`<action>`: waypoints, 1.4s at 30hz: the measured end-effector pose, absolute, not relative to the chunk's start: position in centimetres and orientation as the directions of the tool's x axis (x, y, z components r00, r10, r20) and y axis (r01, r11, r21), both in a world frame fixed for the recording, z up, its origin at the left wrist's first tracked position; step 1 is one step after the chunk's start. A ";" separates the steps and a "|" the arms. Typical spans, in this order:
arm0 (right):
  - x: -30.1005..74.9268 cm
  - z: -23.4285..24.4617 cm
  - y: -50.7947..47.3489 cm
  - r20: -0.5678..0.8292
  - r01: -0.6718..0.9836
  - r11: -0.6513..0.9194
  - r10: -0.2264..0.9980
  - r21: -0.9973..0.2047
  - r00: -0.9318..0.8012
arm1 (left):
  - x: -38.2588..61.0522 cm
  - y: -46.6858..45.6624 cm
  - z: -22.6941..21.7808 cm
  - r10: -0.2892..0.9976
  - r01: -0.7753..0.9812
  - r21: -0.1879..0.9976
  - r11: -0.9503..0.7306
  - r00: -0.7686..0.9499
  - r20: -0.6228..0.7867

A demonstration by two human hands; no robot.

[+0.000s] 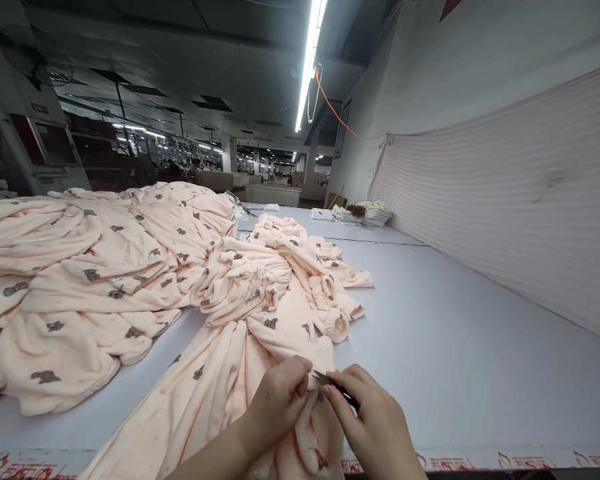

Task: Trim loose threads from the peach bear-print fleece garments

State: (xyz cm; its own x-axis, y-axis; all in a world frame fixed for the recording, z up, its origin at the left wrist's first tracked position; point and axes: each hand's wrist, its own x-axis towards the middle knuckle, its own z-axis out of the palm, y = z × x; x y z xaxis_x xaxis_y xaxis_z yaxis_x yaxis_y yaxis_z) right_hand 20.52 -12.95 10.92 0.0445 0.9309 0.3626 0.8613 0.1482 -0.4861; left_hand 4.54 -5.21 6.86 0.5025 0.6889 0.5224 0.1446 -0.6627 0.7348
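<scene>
At the left of the frame, a heap of pale pink printed cloth (115,267) lies on the white table (480,347); right of it, from centre to lower centre, a matching garment (290,307) lies bunched. At lower centre the left hand (280,393) is curled into a tight pinch on the garment's edge, and just beside it the right hand (373,413) is closed around a small black-handled cutting tool (322,378), blade pointing left. A striped sheet (505,187) covers the wall at right.
</scene>
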 end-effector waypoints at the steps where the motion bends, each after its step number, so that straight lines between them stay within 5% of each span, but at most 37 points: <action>1: 20.7 11.1 -12.7 0.357 0.864 0.147 0.933 -0.482 0.041 | 4.6 -5.2 6.9 0.691 0.139 0.740 -0.658 0.503 0.519; 8: 22.0 9.3 -12.9 0.413 0.720 0.147 0.886 -0.678 0.209 | 5.6 -4.1 7.2 0.770 0.073 0.847 -0.526 0.462 0.439; 11: 20.4 5.3 -14.5 0.303 0.594 0.178 0.946 -0.785 0.117 | 6.9 -2.6 7.6 0.814 -0.003 0.909 -0.417 0.444 0.375; 13: 19.1 2.3 -15.3 0.146 0.655 0.092 0.989 -0.750 0.028 | 7.4 -1.7 7.9 0.822 -0.053 0.937 -0.346 0.464 0.330; 16: 18.5 -0.3 -15.1 0.184 0.644 0.137 0.983 -0.753 0.005 | 6.5 -1.9 8.3 0.828 -0.090 0.955 -0.284 0.480 0.291; 18: 19.1 -0.1 -14.4 0.209 0.405 0.149 0.972 -0.902 0.108 | 5.0 -3.5 8.1 0.864 -0.068 0.956 -0.284 0.415 0.286; 20: 19.7 1.0 -13.7 0.081 0.026 0.077 0.974 -0.997 0.212 | 3.6 -5.8 7.2 0.902 0.049 0.955 -0.293 0.346 0.259; 22: 19.7 2.1 -13.2 -0.085 -0.292 -0.029 0.980 -0.956 0.179 | 3.2 -8.2 5.9 0.903 0.264 0.921 -0.286 0.397 0.167; 24: 19.3 2.7 -12.9 -0.143 -0.426 -0.075 0.981 -0.901 0.130 | 3.5 -9.8 4.6 0.889 0.331 0.901 -0.279 0.445 0.112; 26: 19.3 2.8 -12.8 -0.078 -0.363 -0.004 0.979 -0.932 0.189 | 4.1 -10.4 3.8 0.895 0.277 0.927 -0.253 0.430 0.116; 29: 20.4 2.9 -13.0 0.166 0.020 0.168 0.935 -0.986 0.315 | 3.8 -9.9 3.9 0.921 0.119 0.973 -0.198 0.363 0.143; 34: 22.0 4.0 -14.6 0.392 0.602 0.174 0.884 -0.779 0.253 | 1.6 -9.4 4.8 0.928 0.200 0.924 -0.327 0.255 0.273; 42: 18.7 6.1 -14.7 0.422 0.798 0.326 0.901 -0.506 -0.100 | 1.3 -9.4 4.4 0.860 0.178 0.860 -0.479 0.292 0.419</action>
